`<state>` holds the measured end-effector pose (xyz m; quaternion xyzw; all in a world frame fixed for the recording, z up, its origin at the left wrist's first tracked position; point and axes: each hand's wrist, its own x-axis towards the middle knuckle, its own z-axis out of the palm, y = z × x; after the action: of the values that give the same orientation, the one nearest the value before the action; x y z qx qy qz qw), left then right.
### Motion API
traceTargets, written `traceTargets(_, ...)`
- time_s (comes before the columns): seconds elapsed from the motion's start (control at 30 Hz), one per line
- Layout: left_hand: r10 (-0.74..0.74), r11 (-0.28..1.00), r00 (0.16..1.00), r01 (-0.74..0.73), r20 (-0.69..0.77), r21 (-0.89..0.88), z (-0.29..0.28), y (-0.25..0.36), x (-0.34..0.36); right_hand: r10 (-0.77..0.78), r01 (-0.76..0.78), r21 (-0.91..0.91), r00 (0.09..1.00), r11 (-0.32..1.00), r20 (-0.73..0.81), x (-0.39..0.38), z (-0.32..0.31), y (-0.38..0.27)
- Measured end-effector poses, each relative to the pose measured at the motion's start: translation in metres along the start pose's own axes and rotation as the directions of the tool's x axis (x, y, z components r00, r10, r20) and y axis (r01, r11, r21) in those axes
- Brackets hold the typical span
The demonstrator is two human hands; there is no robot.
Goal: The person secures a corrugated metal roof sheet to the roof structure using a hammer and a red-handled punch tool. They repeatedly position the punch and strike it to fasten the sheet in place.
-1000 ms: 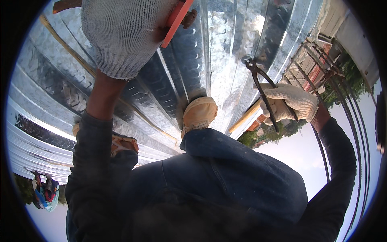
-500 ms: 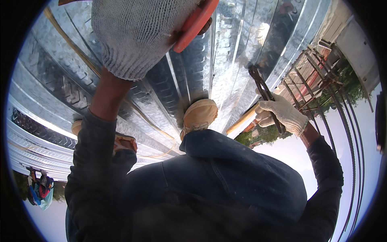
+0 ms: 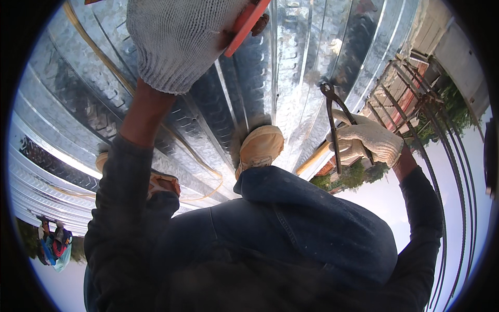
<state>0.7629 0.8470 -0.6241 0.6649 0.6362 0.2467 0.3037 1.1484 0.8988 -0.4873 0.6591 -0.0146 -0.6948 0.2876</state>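
My right hand [image 3: 370, 136], in a pale knit glove, grips a pair of dark metal pincers [image 3: 333, 125] by the handles. The handles are spread, with gloved fingers between and around them; the pincers' head points away over the ribbed metal sheet. At the top left is my left hand [image 3: 179, 44] in a grey knit glove, its back toward me. A flat red piece [image 3: 248, 26] lies along the thumb side and seems held there; a small brown lump sits beside it. The left fingertips are cut off by the top edge.
Shiny ribbed metal decking [image 3: 291, 67] spreads beneath my boots [image 3: 260, 146]. A yellowish hose or cable [image 3: 99, 52] runs across it at left. Bent steel bars [image 3: 442, 130] rise at right past the decking's edge. Far left, a person [image 3: 54, 244] is on the decking.
The pincers' handles have spread apart and the tool has turned a little in my right hand. My left hand and the red piece have shifted slightly upward in view.
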Motion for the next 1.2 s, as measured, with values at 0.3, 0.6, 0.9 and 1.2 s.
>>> traceTargets(0.3, -0.028, 0.999, 0.999, 0.028, -0.015, 0.028, -0.010, 0.001, -0.001, -0.048, 0.027, -0.228, 0.995, 0.973, -0.088, -0.013, -0.013, -0.045)
traceTargets(0.6, -0.021, 1.000, 1.000, 0.021, 0.002, -0.010, 0.001, -0.004, -0.001, 0.044, -0.066, -0.130, 0.986, 0.989, -0.164, -0.014, 0.017, -0.036)
traceTargets(0.9, 0.059, 0.996, 0.998, -0.057, -0.016, 0.072, -0.019, -0.007, -0.003, 0.066, -0.121, -0.296, 0.980, 0.948, -0.188, -0.012, 0.005, -0.039)
traceTargets(1.2, 0.338, 0.919, 0.938, -0.311, 0.078, -0.242, -0.028, 0.092, -0.015, -0.049, 0.010, -0.292, 0.991, 0.956, -0.126, -0.032, 0.023, -0.047)
